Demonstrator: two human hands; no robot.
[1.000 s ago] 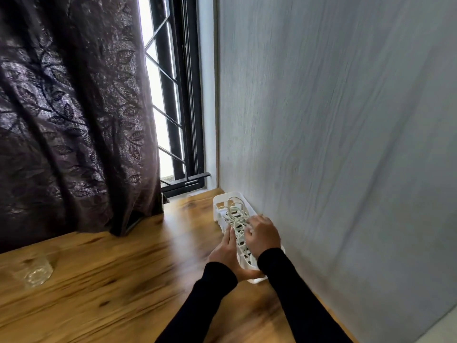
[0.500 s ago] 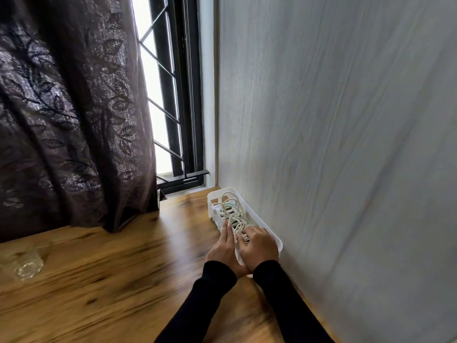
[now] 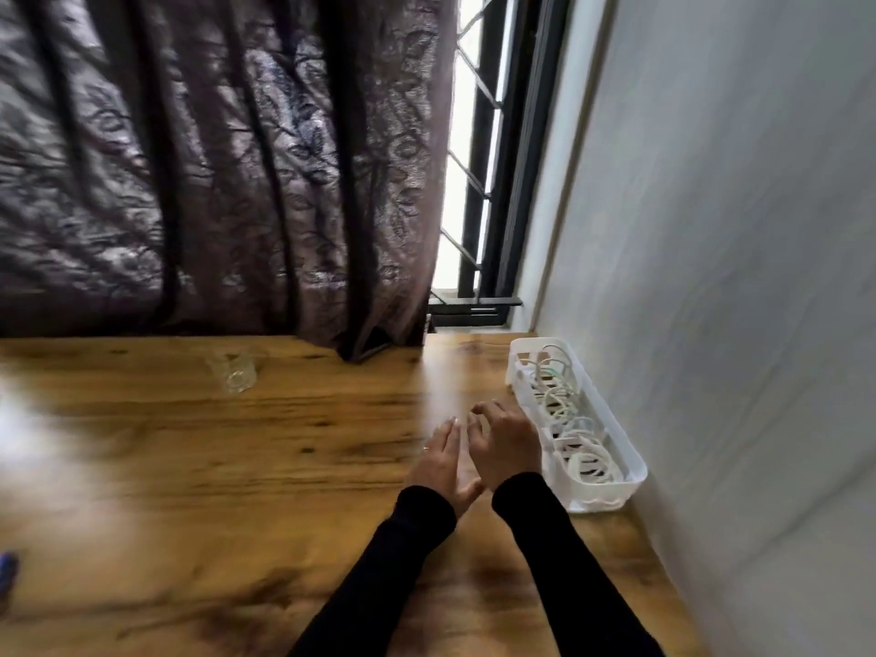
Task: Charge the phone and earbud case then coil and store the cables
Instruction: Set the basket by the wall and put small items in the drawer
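A long white plastic basket [image 3: 616, 436] lies on the wooden table against the grey wall at the right. Coiled white cables [image 3: 564, 410] fill it from end to end. My left hand [image 3: 443, 462] hovers flat over the table just left of the basket, fingers straight, holding nothing. My right hand [image 3: 505, 443] is beside it, at the basket's near left wall, with fingers loosely bent and empty. Both arms wear black sleeves. No phone or earbud case is in view.
A small clear glass [image 3: 237, 372] stands on the wooden table [image 3: 213, 467] near the dark patterned curtain [image 3: 213, 158]. A barred window [image 3: 479, 182] sits in the far corner. A blurred blue object [image 3: 7, 569] shows at the left edge.
Both hands have come out of the basket and drawn left over the table, leaving the coiled cables inside. The view has swung left, showing more table.
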